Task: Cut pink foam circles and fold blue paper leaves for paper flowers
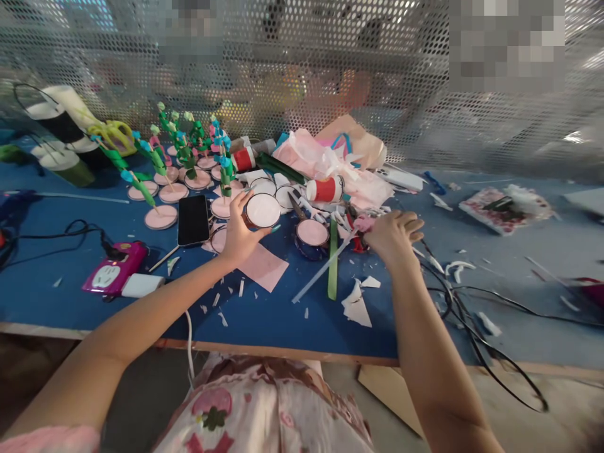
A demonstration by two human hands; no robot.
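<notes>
I see the left hand gripping a white disc. Beside pink scrap, the right hand's grip I cannot tell

Left arm slants up and inward from lower left, bent at elbow. Left grip raised, fingers curved into a C, thumb stretched opposite, holding. Right arm reaches farther forward from lower right; right grip back upward, fingers loosely bent, pointing right, slightly apart. Thumb unclear. Hands well apart.
</notes>
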